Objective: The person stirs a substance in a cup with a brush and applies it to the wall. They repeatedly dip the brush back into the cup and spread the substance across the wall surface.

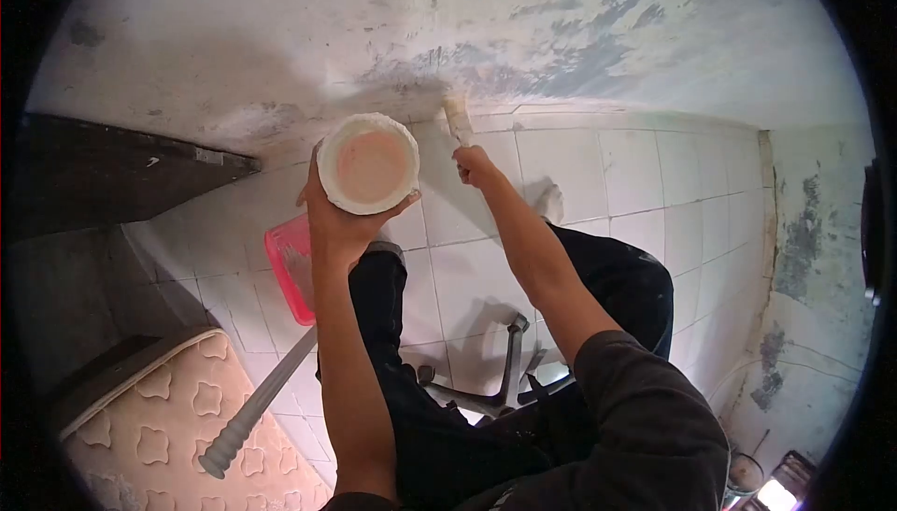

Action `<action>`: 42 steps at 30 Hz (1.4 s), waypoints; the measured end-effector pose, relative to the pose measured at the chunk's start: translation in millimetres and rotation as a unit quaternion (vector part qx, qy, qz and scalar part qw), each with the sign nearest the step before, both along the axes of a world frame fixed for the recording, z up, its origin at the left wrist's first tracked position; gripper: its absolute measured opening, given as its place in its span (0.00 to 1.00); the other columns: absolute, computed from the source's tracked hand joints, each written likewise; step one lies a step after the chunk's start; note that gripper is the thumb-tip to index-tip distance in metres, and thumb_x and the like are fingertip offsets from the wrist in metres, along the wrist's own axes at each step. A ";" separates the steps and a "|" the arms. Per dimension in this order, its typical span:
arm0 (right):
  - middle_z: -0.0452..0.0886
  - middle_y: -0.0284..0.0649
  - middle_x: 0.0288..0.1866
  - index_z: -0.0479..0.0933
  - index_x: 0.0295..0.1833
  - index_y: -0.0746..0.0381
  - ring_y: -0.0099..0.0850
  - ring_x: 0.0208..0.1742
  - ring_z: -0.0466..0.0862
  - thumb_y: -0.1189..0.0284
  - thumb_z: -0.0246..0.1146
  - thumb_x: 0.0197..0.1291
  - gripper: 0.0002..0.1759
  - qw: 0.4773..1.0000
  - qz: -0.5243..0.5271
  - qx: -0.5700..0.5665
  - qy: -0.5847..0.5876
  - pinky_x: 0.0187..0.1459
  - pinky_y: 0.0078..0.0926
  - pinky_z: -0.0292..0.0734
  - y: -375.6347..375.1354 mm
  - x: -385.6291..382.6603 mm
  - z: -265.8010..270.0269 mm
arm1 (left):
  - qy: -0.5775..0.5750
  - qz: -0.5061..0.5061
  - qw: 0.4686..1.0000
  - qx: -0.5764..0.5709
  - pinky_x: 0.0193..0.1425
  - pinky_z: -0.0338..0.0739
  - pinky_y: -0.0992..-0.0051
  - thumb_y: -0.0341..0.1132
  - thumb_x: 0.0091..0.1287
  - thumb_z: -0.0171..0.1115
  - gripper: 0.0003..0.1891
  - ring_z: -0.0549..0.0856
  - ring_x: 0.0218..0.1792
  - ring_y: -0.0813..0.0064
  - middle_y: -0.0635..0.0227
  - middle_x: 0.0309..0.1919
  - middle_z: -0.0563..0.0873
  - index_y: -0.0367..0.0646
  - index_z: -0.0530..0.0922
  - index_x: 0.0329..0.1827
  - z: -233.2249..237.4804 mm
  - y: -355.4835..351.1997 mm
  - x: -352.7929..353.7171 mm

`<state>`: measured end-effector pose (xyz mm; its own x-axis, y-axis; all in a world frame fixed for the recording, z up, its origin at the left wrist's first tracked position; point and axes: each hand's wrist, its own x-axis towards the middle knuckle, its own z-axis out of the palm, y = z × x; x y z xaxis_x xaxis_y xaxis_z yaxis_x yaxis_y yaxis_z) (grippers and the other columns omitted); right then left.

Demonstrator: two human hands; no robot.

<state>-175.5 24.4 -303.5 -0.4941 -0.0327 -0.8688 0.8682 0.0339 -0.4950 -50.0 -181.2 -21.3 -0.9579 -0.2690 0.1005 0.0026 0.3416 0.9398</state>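
Observation:
My left hand (pixel 350 221) is wrapped round a round white bowl (pixel 413 158) from below and the left side. Pale pinkish-white matter lies in the bowl, and its rim is crusted. My right hand (pixel 475 165) is closed on the handle of a pale brush-like tool (pixel 458 121), whose far end is at the foot of the wall (pixel 523 53). Grey patches and scuffs mark that wall. The tool's exact shape is hard to make out.
A pink dustpan (pixel 288 273) with a long grey handle (pixel 262 399) lies left of my legs on the white tiled floor (pixel 631 170). Dark furniture (pixel 121 170) juts in at left, above a patterned mattress (pixel 187 418). A wheeled chair base (pixel 509 371) is beneath me.

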 end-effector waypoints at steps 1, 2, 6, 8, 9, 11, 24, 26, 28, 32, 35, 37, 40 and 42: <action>0.59 0.31 0.18 0.62 0.26 0.58 0.22 0.14 0.58 0.77 0.60 0.55 0.12 1.000 -0.009 -0.013 -0.008 0.16 0.25 0.50 2.3 4.0 -0.4 | -0.006 0.000 1.000 0.003 0.60 0.76 0.65 0.36 0.35 0.86 0.44 0.81 0.53 0.65 0.62 0.51 0.82 0.40 0.71 0.58 3.0 0.7 0.0; 0.59 0.31 0.18 0.62 0.26 0.58 0.22 0.14 0.58 0.77 0.60 0.55 0.12 1.000 -0.009 -0.011 -0.007 0.16 0.25 0.50 4.4 6.5 -1.4 | -0.014 0.000 1.000 0.005 0.60 0.76 0.65 0.37 0.35 0.86 0.44 0.81 0.53 0.65 0.62 0.51 0.82 0.40 0.71 0.59 4.5 1.5 0.0; 0.60 0.32 0.17 0.64 0.28 0.60 0.23 0.14 0.58 0.77 0.58 0.55 0.09 0.999 -0.031 -0.020 0.006 0.14 0.26 0.48 0.0 4.1 3.1 | -0.011 -0.015 0.998 0.054 0.60 0.76 0.65 0.37 0.35 0.86 0.45 0.81 0.53 0.65 0.62 0.51 0.82 0.40 0.71 0.59 -1.6 -0.1 -0.3; 0.61 0.32 0.17 0.65 0.28 0.62 0.24 0.14 0.59 0.77 0.58 0.55 0.08 0.998 -0.046 -0.027 0.021 0.14 0.27 0.48 -9.9 1.5 6.2 | -0.007 -0.005 1.000 0.011 0.59 0.76 0.66 0.36 0.35 0.86 0.45 0.81 0.53 0.66 0.62 0.51 0.82 0.40 0.71 0.59 1.7 0.2 1.1; 0.61 0.32 0.17 0.65 0.28 0.62 0.24 0.13 0.60 0.76 0.58 0.56 0.08 0.995 -0.068 -0.033 0.067 0.13 0.27 0.48 -17.1 -0.9 8.4 | -0.006 -0.005 1.000 0.015 0.59 0.76 0.66 0.36 0.35 0.86 0.45 0.81 0.53 0.66 0.62 0.51 0.82 0.40 0.71 0.59 0.8 1.0 1.4; 0.61 0.32 0.16 0.65 0.28 0.61 0.24 0.12 0.60 0.75 0.58 0.57 0.09 0.988 -0.089 -0.037 0.119 0.13 0.28 0.48 -26.5 -7.6 18.0 | -0.016 -0.016 0.997 0.069 0.59 0.76 0.66 0.35 0.35 0.86 0.44 0.81 0.53 0.66 0.62 0.51 0.81 0.39 0.71 0.59 -0.5 -0.1 -0.4; 0.60 0.26 0.14 0.65 0.28 0.57 0.18 0.09 0.58 0.69 0.61 0.62 0.13 0.958 -0.073 -0.149 0.232 0.09 0.22 0.48 -12.6 16.1 179.5 | 0.034 0.011 0.998 0.043 0.58 0.75 0.66 0.34 0.36 0.86 0.43 0.80 0.52 0.65 0.62 0.50 0.81 0.39 0.71 0.57 -9.4 -12.3 4.3; 0.60 0.26 0.14 0.65 0.27 0.56 0.18 0.09 0.58 0.69 0.61 0.62 0.14 0.955 -0.070 -0.150 0.244 0.09 0.22 0.48 -8.3 27.1 193.8 | 0.067 0.000 0.998 0.016 0.58 0.75 0.66 0.35 0.35 0.86 0.43 0.81 0.52 0.65 0.61 0.49 0.82 0.39 0.72 0.57 -9.5 -13.8 1.9; 0.61 0.26 0.14 0.64 0.26 0.56 0.18 0.09 0.58 0.69 0.60 0.64 0.15 0.954 -0.040 -0.117 0.274 0.09 0.21 0.48 -5.0 35.9 201.2 | 0.074 0.001 0.997 0.037 0.58 0.75 0.66 0.35 0.35 0.86 0.42 0.81 0.52 0.65 0.62 0.49 0.82 0.39 0.72 0.57 -5.1 -11.1 1.2; 0.62 0.29 0.13 0.63 0.25 0.57 0.19 0.09 0.59 0.67 0.61 0.62 0.16 0.966 -0.051 -0.113 0.228 0.10 0.23 0.48 -11.3 21.1 174.8 | 0.042 0.006 0.998 0.037 0.57 0.76 0.65 0.36 0.35 0.86 0.42 0.81 0.51 0.66 0.62 0.48 0.82 0.40 0.72 0.56 1.2 -7.0 5.8; 0.61 0.31 0.14 0.63 0.25 0.58 0.23 0.10 0.59 0.68 0.60 0.61 0.16 0.981 -0.039 -0.072 0.176 0.12 0.27 0.49 -18.4 1.3 115.2 | 0.041 0.003 0.999 0.000 0.57 0.76 0.65 0.36 0.35 0.86 0.42 0.81 0.51 0.65 0.62 0.49 0.81 0.40 0.72 0.56 -1.2 -8.5 6.4; 0.61 0.32 0.14 0.63 0.26 0.58 0.24 0.11 0.60 0.69 0.60 0.61 0.15 0.986 -0.040 -0.062 0.149 0.12 0.27 0.49 -26.8 -7.0 85.3 | 0.030 0.012 0.999 0.032 0.57 0.76 0.65 0.36 0.35 0.87 0.43 0.81 0.52 0.65 0.62 0.49 0.81 0.40 0.71 0.57 -3.2 -7.1 6.2; 0.61 0.33 0.16 0.64 0.27 0.59 0.24 0.13 0.59 0.71 0.59 0.60 0.12 0.992 -0.037 -0.059 0.103 0.14 0.28 0.49 -29.5 -8.1 41.0 | 0.014 0.015 0.999 0.041 0.59 0.76 0.65 0.35 0.34 0.87 0.44 0.81 0.52 0.66 0.62 0.50 0.81 0.40 0.71 0.58 -4.2 -9.7 5.8; 0.61 0.33 0.18 0.64 0.28 0.59 0.23 0.14 0.58 0.72 0.58 0.59 0.11 0.996 -0.044 -0.065 0.039 0.15 0.27 0.48 -32.5 -9.8 13.7 | 0.011 0.006 1.000 0.011 0.59 0.76 0.65 0.35 0.34 0.87 0.45 0.81 0.52 0.66 0.62 0.50 0.81 0.40 0.70 0.58 -4.6 -10.0 5.6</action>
<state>-185.4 -8.1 -289.8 -0.5656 -0.0957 -0.8191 0.8238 -0.1102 -0.5560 -44.4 -191.2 -26.0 -0.9521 -0.2831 0.1155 0.0194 0.3209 0.9469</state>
